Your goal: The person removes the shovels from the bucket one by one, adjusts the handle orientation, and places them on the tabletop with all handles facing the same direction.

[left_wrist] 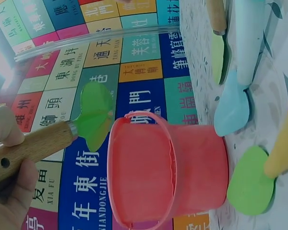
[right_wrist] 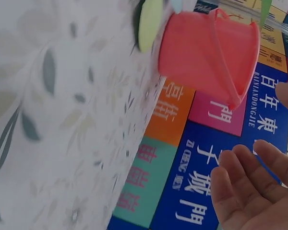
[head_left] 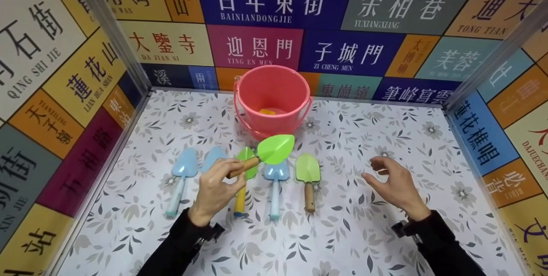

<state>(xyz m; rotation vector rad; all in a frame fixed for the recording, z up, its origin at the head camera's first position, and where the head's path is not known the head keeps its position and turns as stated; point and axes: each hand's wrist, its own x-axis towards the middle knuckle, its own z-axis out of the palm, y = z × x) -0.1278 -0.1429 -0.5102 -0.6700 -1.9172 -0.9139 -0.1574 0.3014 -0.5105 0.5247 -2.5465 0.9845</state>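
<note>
My left hand [head_left: 217, 187] grips the wooden handle of a toy trowel with a bright green leaf-shaped blade [head_left: 277, 149]. In the left wrist view, fingers and thumb close round that handle [left_wrist: 41, 143]. Behind the trowel stands a pink bucket [head_left: 274, 125], a small yellow thing [head_left: 267, 112] at its bottom. Over the right side of the table, my right hand [head_left: 396, 186] is empty, its fingers loosely bent. Below the held trowel lie a green trowel with a yellow handle [head_left: 240, 197] and a blue trowel [head_left: 275, 186].
Farther left lies a blue trowel [head_left: 182, 177]; another blue blade [head_left: 212, 157] is partly hidden by my left hand. A light green trowel [head_left: 308, 169] with a wooden handle lies right of the middle. Printed panels [head_left: 257, 45] wall the flowered table [head_left: 351, 233] at back and sides.
</note>
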